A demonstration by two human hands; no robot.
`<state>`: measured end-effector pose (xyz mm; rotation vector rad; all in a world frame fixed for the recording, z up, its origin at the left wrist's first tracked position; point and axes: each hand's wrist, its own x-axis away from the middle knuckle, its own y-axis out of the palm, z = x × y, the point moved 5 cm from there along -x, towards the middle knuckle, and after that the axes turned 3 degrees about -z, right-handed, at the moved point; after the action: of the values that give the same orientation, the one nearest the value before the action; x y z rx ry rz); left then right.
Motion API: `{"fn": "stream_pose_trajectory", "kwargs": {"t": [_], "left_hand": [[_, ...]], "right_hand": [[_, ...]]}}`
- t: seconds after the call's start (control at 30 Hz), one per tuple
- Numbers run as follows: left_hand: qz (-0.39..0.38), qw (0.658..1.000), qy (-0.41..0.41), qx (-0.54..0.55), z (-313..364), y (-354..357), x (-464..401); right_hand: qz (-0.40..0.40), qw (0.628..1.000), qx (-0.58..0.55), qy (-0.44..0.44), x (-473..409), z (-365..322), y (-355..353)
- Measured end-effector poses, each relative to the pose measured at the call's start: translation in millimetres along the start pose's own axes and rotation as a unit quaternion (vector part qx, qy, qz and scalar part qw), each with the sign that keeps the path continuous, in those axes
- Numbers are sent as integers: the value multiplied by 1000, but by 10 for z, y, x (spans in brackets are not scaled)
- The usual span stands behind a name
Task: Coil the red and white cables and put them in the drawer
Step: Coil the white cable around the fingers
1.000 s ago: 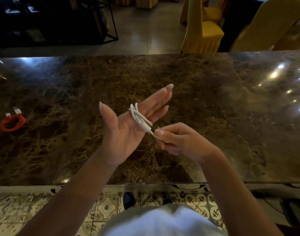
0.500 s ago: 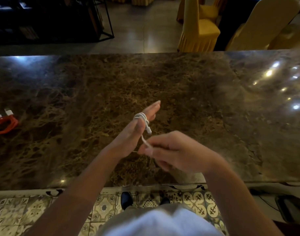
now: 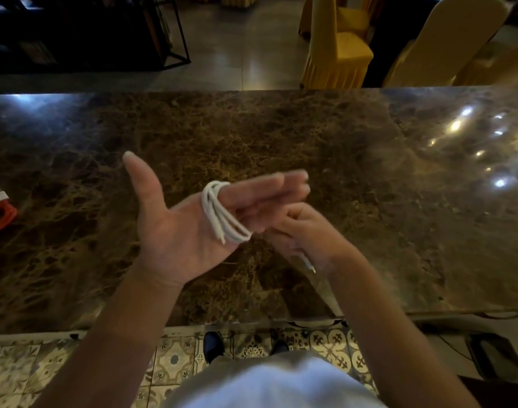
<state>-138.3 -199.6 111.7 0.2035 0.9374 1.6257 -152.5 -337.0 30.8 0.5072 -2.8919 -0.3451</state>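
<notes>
Dark marble counter [image 3: 281,128], red cable [image 3: 0,214] coiled at its left edge: we judge the white cable [image 3: 222,214] could slip off if our left hand [image 3: 193,219] tilts, since its straight fingers [image 3: 263,187] grip nothing. Loops wrap those fingers' base; our right hand [image 3: 304,231], behind, pinches the loose end.

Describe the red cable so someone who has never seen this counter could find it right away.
Start at the dark marble counter and follow it to its far left edge in the head view. There the red cable lies in a loose coil, a white plug at its far side. It is the only red thing, lying alone; the white cable is wrapped around the left hand's fingers.
</notes>
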Motion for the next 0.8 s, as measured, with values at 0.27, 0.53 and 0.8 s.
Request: {"fn": "stream_pose_trajectory", "kwargs": {"t": [0.27,0.53,0.8], "left_hand": [[236,950,57,-195,41,-640,-15],[315,898,-10,-307,-121,-792,-9],[276,907,-96,-304,-294,-693,2]], "right_hand": [[99,977,187,12,119,103,351],[136,911,374,-112,261,-221,533],[230,878,371,-196,167,-456,177]]}}
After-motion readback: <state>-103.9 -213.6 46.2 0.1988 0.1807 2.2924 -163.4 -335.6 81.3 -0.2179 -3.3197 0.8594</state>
